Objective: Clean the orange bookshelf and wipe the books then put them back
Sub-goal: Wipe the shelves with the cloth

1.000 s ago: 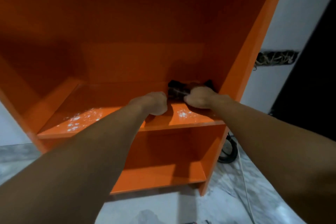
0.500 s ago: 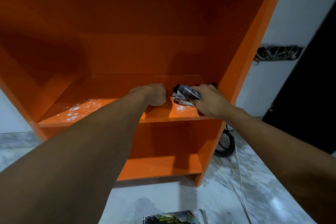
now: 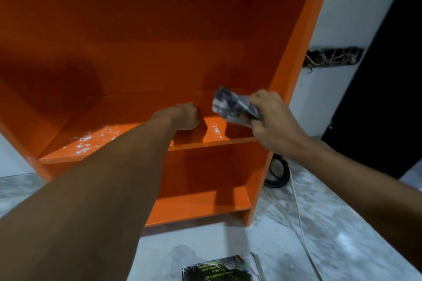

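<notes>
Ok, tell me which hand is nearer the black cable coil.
Right. The right hand, gripping the cloth, is above the cable coil; the left hand rests on a board of the bookshelf, farther left.

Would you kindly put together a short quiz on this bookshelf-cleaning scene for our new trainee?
1. True or false: the right hand grips the crumpled cloth.
2. Where does the book lie? A) on the middle shelf; B) on the floor; C) on the bottom shelf.
3. Fill in: the ___ hand rests, fingers curled, on the middle shelf, with white specks on either side of it.
Key: 1 true; 2 B; 3 left hand.
</notes>
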